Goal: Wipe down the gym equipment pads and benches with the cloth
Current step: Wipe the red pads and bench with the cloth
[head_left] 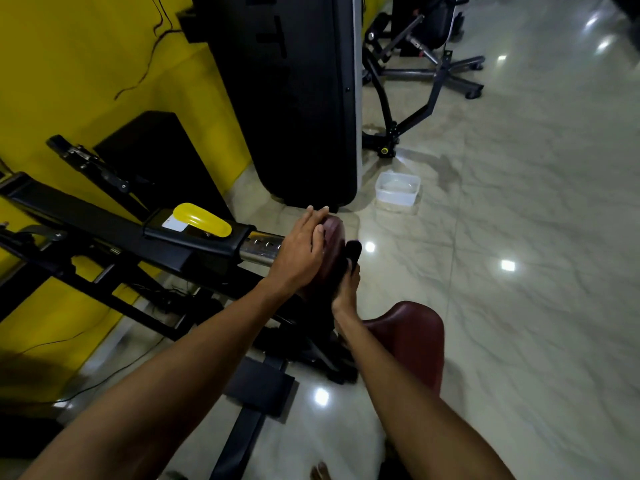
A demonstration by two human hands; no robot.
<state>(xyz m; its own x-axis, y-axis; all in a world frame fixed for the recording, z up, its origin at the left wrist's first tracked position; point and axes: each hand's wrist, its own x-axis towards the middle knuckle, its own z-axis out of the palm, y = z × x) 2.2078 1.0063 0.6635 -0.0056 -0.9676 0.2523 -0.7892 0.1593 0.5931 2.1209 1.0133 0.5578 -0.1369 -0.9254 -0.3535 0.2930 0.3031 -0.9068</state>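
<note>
A dark red pad (333,233) stands upright at the end of a chrome adjustment tube (260,250) on a black machine. My left hand (300,251) rests flat against the pad's near side, fingers straight. My right hand (346,291) is on the pad's far side and grips a black cloth (352,251) pressed to the pad; most of its fingers are hidden behind the pad. A dark red seat (414,337) sits lower right, under my right forearm.
A clear plastic tub (397,188) with water stands on the glossy tile floor. A tall black weight-stack housing (294,98) rises behind the pad. A yellow wall is on the left, with a yellow lever (202,219) on the machine's frame. Another machine's legs (433,74) spread beyond.
</note>
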